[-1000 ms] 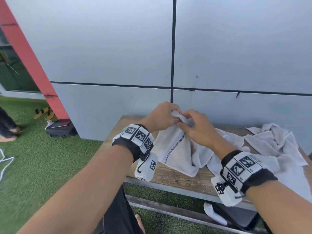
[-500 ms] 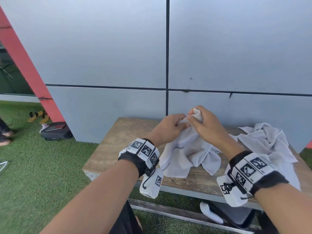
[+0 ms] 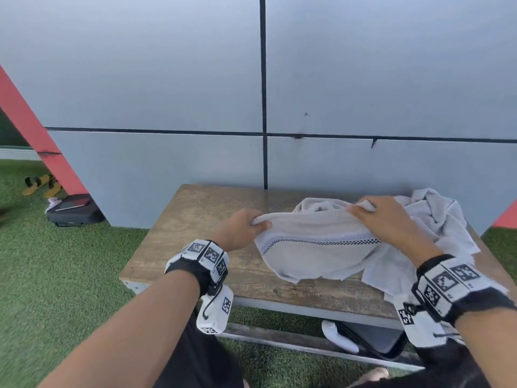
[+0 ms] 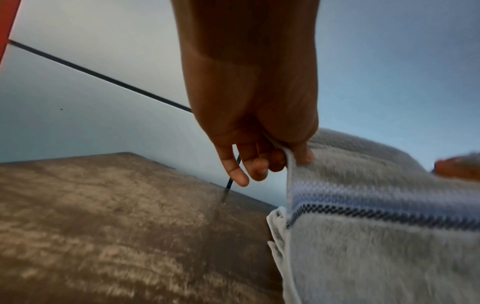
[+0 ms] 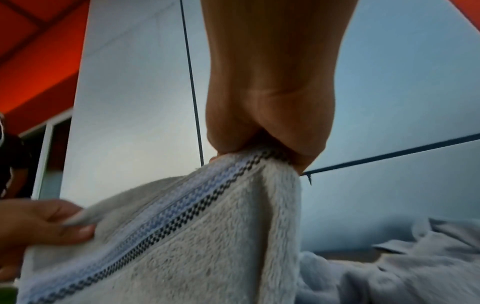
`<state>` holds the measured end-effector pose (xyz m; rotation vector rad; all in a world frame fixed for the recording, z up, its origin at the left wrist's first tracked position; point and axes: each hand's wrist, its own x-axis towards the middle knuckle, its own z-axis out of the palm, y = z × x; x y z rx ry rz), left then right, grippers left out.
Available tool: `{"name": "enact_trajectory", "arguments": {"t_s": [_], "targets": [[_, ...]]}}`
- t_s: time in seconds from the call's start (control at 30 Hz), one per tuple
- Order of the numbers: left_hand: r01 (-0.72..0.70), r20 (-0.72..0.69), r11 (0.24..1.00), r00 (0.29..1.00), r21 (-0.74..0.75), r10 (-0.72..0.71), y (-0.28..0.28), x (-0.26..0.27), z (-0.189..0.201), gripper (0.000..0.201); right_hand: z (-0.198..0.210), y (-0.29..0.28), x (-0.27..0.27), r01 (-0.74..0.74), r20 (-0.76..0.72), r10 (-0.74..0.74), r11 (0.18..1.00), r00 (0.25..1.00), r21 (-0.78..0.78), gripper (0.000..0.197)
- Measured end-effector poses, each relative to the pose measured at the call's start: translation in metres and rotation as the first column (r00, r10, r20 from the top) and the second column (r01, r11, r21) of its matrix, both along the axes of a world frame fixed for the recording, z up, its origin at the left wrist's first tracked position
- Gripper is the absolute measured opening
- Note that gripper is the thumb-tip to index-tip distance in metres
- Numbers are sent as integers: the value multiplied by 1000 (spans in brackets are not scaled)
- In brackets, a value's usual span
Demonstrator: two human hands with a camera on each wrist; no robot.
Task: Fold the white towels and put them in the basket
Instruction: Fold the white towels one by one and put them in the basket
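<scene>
A white towel (image 3: 313, 247) with a dark checked stripe hangs stretched between my two hands over the wooden table (image 3: 195, 219). My left hand (image 3: 246, 225) pinches its left corner, seen in the left wrist view as the left hand (image 4: 272, 160) on the towel (image 4: 376, 226). My right hand (image 3: 375, 217) pinches the right corner, and in the right wrist view the right hand (image 5: 259, 152) grips the towel (image 5: 194, 236). The towel's lower edge rests on the table. No basket is in view.
More crumpled white towels (image 3: 442, 219) lie at the table's right end. A grey panelled wall (image 3: 251, 93) stands right behind the table. On the green turf to the left lie a dark bag (image 3: 74, 210) and sandals (image 3: 42, 184). A black case (image 3: 372, 340) sits under the table.
My hands, close together on a bunched towel a second ago, have pulled apart sideways, spreading the towel's top edge wide. The head view has also tilted down toward the table.
</scene>
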<state>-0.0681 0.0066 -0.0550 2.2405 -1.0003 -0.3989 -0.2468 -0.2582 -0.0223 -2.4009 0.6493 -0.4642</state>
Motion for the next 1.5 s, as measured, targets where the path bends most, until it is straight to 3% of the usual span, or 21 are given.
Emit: {"name": "enact_trajectory", "arguments": {"t_s": [0.07,0.13,0.17,0.2,0.27,0.37,0.43,0.53,0.63,0.77,0.9,1.03,1.13,1.27,1.33,1.4,1.5], "targets": [[53,-65,997,997,49,-50,-5,0,-11,40,-15,0,-5,-102,-277,111,994,954,45,45],[153,-128,975,983,163,-133,-12,-1,-23,35,-27,3,-9,-212,-543,235,972,806,105,42],[202,-161,954,972,223,-168,-17,0,-30,32,-36,2,-9,-244,-600,269,962,753,125,40],[241,-184,933,963,268,-195,-21,-1,-36,31,-46,1,-7,-250,-604,280,959,746,135,36],[250,-199,916,961,315,-194,-32,-1,-49,31,-65,-4,-1,-215,-532,212,975,820,57,23],[278,-228,933,947,227,-226,-53,-2,-68,35,-94,-7,13,-177,-391,139,982,910,-64,25],[298,-248,935,937,193,-247,-65,-4,-80,26,-106,2,18,-198,-296,187,980,937,-7,21],[284,-164,948,951,142,-261,-81,-7,-88,24,-123,9,26,-193,-152,190,981,970,-7,38],[249,-192,965,946,-85,-261,-95,-8,-78,22,-119,15,36,-190,-55,191,981,980,29,25],[84,-332,928,919,-363,-213,-104,8,-35,15,-71,17,62,-183,211,146,969,967,166,30],[25,-248,847,951,-531,-184,-112,58,34,17,-3,4,126,-201,371,123,963,921,180,8],[-3,-185,783,972,-622,-143,-117,121,89,20,52,-11,204,-277,497,176,951,850,136,11],[-10,-94,788,994,-615,-60,-117,166,108,24,64,-23,251,-310,501,203,940,841,141,22],[-158,-20,841,985,-517,172,-106,208,100,29,44,-44,294,-228,307,194,970,932,80,21],[-276,60,857,941,-435,334,-92,226,89,27,29,-56,300,-144,222,152,988,963,-50,28],[-379,169,859,875,-344,453,-73,242,77,21,17,-69,299,-62,262,89,992,961,-110,30],[-450,312,880,823,-151,474,-52,253,63,24,8,-74,294,-43,331,66,996,941,-77,30]]}}
